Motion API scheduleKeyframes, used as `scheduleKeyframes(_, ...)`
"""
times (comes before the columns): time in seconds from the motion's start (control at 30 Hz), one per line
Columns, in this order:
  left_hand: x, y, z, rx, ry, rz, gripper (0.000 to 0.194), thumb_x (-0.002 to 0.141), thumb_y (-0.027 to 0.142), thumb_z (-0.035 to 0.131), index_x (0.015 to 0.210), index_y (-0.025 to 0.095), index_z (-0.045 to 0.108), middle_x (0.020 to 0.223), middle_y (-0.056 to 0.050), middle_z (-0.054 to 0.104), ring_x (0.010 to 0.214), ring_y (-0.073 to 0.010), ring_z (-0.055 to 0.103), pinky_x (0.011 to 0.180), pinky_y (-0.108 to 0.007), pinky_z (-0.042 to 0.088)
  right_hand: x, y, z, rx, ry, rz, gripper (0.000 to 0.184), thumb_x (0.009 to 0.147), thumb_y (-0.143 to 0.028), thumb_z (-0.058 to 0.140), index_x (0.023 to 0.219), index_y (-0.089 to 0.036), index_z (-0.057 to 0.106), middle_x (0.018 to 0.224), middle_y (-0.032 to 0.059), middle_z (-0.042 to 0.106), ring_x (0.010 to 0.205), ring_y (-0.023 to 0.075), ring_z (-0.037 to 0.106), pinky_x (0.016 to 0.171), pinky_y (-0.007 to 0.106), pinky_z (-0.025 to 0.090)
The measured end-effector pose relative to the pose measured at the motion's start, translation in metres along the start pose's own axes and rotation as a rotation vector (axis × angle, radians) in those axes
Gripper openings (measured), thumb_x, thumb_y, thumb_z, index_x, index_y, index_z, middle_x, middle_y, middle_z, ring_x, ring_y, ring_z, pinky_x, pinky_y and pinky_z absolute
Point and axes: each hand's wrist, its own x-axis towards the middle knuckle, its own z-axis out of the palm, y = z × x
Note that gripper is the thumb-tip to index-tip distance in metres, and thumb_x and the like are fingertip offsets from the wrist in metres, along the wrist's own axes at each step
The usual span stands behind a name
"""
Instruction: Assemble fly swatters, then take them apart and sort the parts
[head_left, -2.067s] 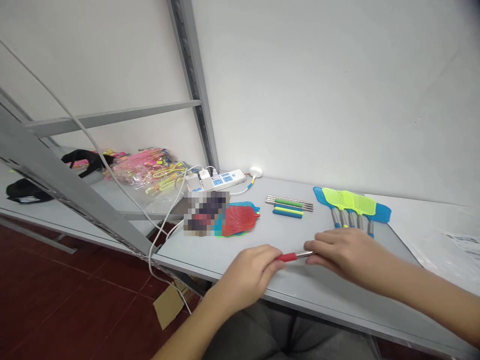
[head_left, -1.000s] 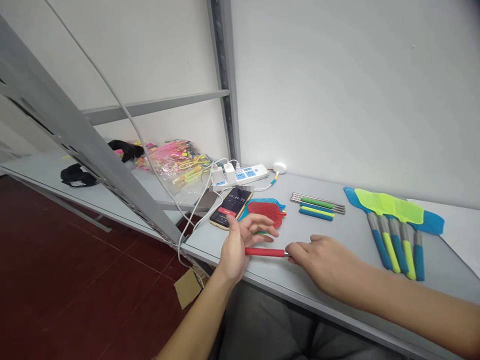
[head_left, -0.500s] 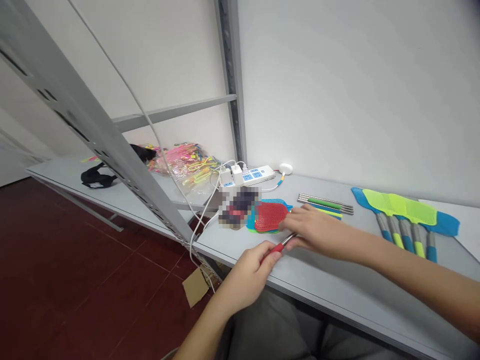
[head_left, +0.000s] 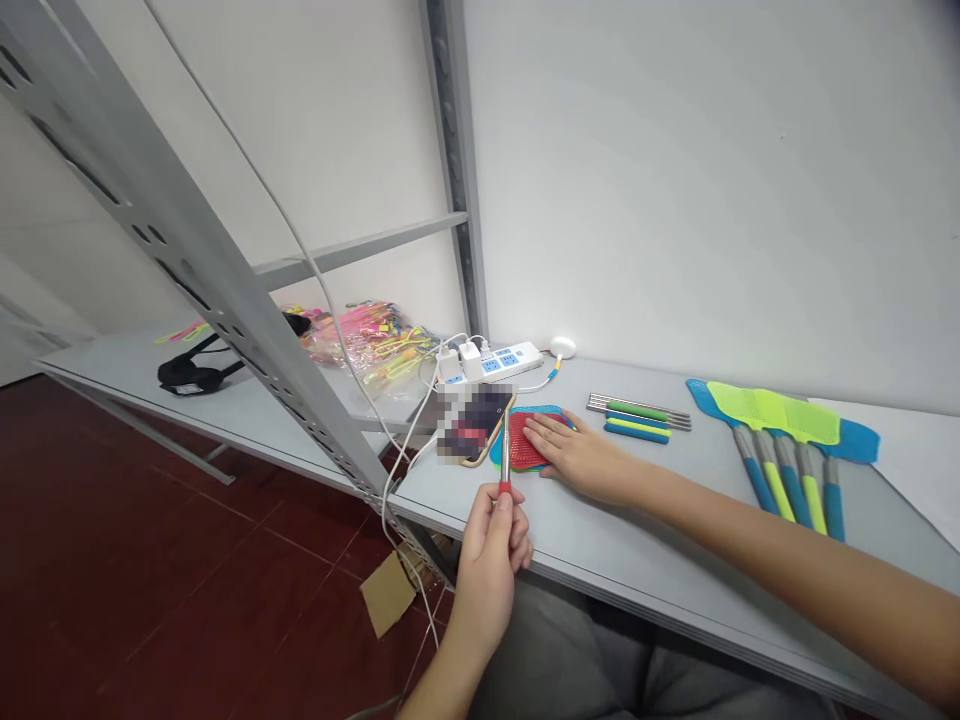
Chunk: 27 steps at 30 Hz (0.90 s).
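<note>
My left hand [head_left: 495, 540] is closed around the red grip of a fly swatter handle, whose silvery metal rod [head_left: 505, 450] points upward over the table. My right hand [head_left: 574, 450] lies with fingers stretched out on a red mesh swatter head [head_left: 529, 455]. Under the red head, edges of blue and green heads show. Just right of that hand are several metal rods [head_left: 596, 403], one with a green grip, beside blue and yellow grips [head_left: 637, 430]. Assembled fly swatters [head_left: 772, 415] with blue and yellow-green heads lie farther right.
A phone [head_left: 487, 415], partly blurred out, lies left of the swatter heads. Behind it stands a white power strip [head_left: 517, 362] with plugs and cables. A grey shelf post [head_left: 225, 310] rises at the left. Bagged colourful items [head_left: 367, 340] lie on the neighbouring shelf.
My left hand has turned the swatter handle more upright. My right hand has left the metal rod and moved left onto the red swatter head.
</note>
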Motion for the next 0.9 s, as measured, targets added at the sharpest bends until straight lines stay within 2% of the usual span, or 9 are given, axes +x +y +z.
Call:
scheduleKeyframes(0.13, -0.003, -0.004, 0.004, -0.081, 0.015, 0.024, 0.03, 0.095, 0.049, 0.047, 0.085, 0.02, 0.048, 0.058, 0.01, 0.028, 0.044, -0.0048, 0.022, 0.046, -0.02, 0.028, -0.009, -0.005, -0.006, 0.023, 0.058, -0.052, 0.045, 0.099, -0.014, 0.031, 0.142, -0.01, 0.041, 0.149, 0.0189, 0.041, 0.14, 0.0269, 0.035, 0.114, 0.058, 0.02)
scheduleKeyframes(0.2, -0.005, -0.008, 0.005, -0.112, 0.02, 0.036, 0.032, 0.094, 0.05, 0.047, 0.084, 0.021, 0.047, 0.057, 0.01, 0.028, 0.043, -0.0047, 0.021, 0.046, -0.02, 0.027, -0.014, -0.008, -0.012, 0.14, 0.149, -0.024, 0.043, 0.097, -0.01, 0.033, 0.137, -0.013, 0.047, 0.144, 0.0175, 0.048, 0.136, 0.0256, 0.04, 0.114, 0.057, 0.019)
scheduleKeyframes(0.33, -0.012, -0.013, 0.006, -0.107, 0.019, 0.032, 0.034, 0.092, 0.053, 0.05, 0.082, 0.021, 0.045, 0.056, 0.01, 0.028, 0.042, -0.0049, 0.02, 0.045, -0.019, 0.027, -0.022, -0.013, -0.025, 0.504, 0.506, 0.23, 0.024, 0.09, -0.016, 0.046, 0.107, -0.02, 0.062, 0.109, 0.0096, 0.068, 0.106, 0.0234, 0.059, 0.102, 0.05, 0.038)
scheduleKeyframes(0.47, -0.005, -0.014, 0.021, -0.022, -0.017, 0.027, 0.037, 0.091, 0.056, 0.048, 0.081, 0.021, 0.044, 0.056, 0.01, 0.027, 0.043, -0.0055, 0.02, 0.045, -0.018, 0.024, -0.039, -0.01, -0.047, 0.586, 0.824, 0.51, 0.024, 0.088, -0.018, 0.035, 0.107, -0.021, 0.05, 0.092, 0.0066, 0.057, 0.085, 0.0205, 0.055, 0.075, 0.037, 0.048)
scheduleKeyframes(0.6, 0.021, -0.007, 0.074, 0.046, -0.204, 0.045, 0.041, 0.09, 0.059, 0.048, 0.078, 0.02, 0.042, 0.057, 0.009, 0.029, 0.045, -0.006, 0.022, 0.043, -0.018, 0.021, -0.075, -0.007, -0.093, 0.729, 1.049, 0.631, 0.035, 0.089, -0.027, 0.028, 0.123, -0.029, 0.037, 0.087, 0.0011, 0.046, 0.077, 0.0181, 0.051, 0.068, 0.032, 0.047)
scheduleKeyframes(0.67, 0.031, -0.002, 0.105, 0.056, -0.325, 0.043, 0.043, 0.087, 0.058, 0.054, 0.073, 0.019, 0.043, 0.058, 0.008, 0.033, 0.047, -0.0057, 0.026, 0.043, -0.018, 0.024, -0.102, -0.014, -0.117, 1.015, 1.171, 0.657, 0.035, 0.091, -0.042, 0.032, 0.125, -0.034, 0.038, 0.085, 0.0002, 0.043, 0.077, 0.0191, 0.051, 0.069, 0.034, 0.047)
scheduleKeyframes(0.73, 0.029, 0.0, 0.128, 0.051, -0.426, 0.041, 0.042, 0.088, 0.057, 0.053, 0.073, 0.019, 0.044, 0.058, 0.007, 0.036, 0.047, -0.0058, 0.029, 0.045, -0.019, 0.028, -0.134, -0.029, -0.134, 1.144, 1.27, 0.673, 0.043, 0.09, -0.058, 0.028, 0.127, -0.039, 0.039, 0.088, 0.0016, 0.044, 0.078, 0.0216, 0.051, 0.071, 0.039, 0.047)
scheduleKeyframes(0.8, 0.014, -0.006, 0.136, 0.022, -0.524, 0.01, 0.039, 0.092, 0.057, 0.048, 0.078, 0.02, 0.045, 0.06, 0.007, 0.038, 0.044, -0.0054, 0.031, 0.046, -0.02, 0.033, -0.166, -0.048, -0.138, 1.124, 1.328, 0.685, 0.055, 0.086, -0.069, 0.022, 0.133, -0.043, 0.035, 0.096, 0.0048, 0.046, 0.083, 0.0257, 0.051, 0.074, 0.045, 0.045)
scheduleKeyframes(0.9, -0.021, -0.027, 0.124, -0.035, -0.649, -0.114, 0.032, 0.096, 0.053, 0.041, 0.093, 0.022, 0.047, 0.061, 0.01, 0.036, 0.038, -0.0041, 0.024, 0.044, -0.021, 0.033, -0.205, -0.077, -0.124, 1.145, 1.374, 0.783, 0.066, 0.084, -0.07, 0.015, 0.142, -0.042, 0.026, 0.107, 0.0101, 0.046, 0.095, 0.0321, 0.05, 0.078, 0.052, 0.043)
